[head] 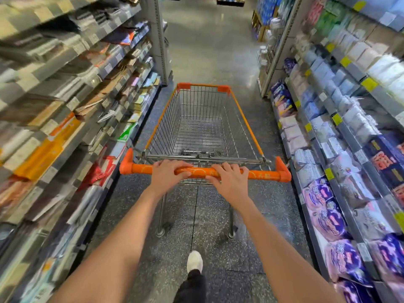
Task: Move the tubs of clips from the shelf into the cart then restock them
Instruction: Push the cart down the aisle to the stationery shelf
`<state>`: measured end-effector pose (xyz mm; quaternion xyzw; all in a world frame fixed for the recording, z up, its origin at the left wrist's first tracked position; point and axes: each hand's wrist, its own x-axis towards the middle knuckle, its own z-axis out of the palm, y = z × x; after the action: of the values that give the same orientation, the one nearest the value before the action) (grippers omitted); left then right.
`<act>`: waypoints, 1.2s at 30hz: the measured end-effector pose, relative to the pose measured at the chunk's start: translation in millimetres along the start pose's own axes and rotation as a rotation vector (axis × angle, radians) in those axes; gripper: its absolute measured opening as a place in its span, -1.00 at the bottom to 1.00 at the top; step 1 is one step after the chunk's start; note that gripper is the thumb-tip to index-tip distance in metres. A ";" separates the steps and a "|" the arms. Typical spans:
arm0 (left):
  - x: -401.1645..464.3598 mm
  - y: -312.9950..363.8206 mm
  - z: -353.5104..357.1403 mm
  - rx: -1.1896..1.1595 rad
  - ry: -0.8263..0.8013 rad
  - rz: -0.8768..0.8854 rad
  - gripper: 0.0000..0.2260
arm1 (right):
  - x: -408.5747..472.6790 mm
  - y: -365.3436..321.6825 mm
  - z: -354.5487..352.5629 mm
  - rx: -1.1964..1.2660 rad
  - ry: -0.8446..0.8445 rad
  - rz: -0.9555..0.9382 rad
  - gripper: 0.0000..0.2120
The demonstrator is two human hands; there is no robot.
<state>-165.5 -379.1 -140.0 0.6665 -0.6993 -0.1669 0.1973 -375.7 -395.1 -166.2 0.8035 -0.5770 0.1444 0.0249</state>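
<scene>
We have both hands on the cart's orange handle [205, 171]: the left hand [169, 173] is curled over the bar left of its middle, and the right hand [229, 177] grips it just beside, fingers wrapped over the top. The cart [203, 119] runs straight ahead of our hands, its long axis pointing down the aisle, and we see nothing lying in its wire basket. No tubs of clips can be picked out; the shelves to the left of our left hand [72, 101] are too blurred to read, showing only flat paper-like packs, and the shelves to the right of our right hand [341, 136] hold soft wrapped packs. So we judge that we are only bringing the cart toward the stock, and which hand will be nearer cannot be told until the tubs show. A white shoe [194, 261] steps forward below and between our forearms.
</scene>
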 end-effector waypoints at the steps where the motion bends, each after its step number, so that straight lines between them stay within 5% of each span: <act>1: -9.5 -4.6 -2.7 -0.009 0.005 -0.004 -0.74 | -6.2 -8.0 -0.6 -0.001 -0.010 -0.009 -0.45; 13: -104.5 -56.4 -47.6 0.048 -0.018 -0.102 -0.76 | -65.2 -109.0 -5.9 -0.034 -0.046 -0.018 -0.47; 20: -148.9 -98.0 -78.2 0.071 -0.102 -0.059 -0.71 | -88.2 -170.6 -14.4 -0.049 -0.238 -0.003 -0.52; 36: -268.8 -181.3 -134.0 0.110 -0.077 -0.093 -0.76 | -164.8 -309.5 -15.6 -0.026 -0.151 -0.013 -0.47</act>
<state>67.4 -117.0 -128.3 0.7011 -0.6829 -0.1625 0.1254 -137.9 -137.3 -155.1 0.8155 -0.5737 0.0757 -0.0075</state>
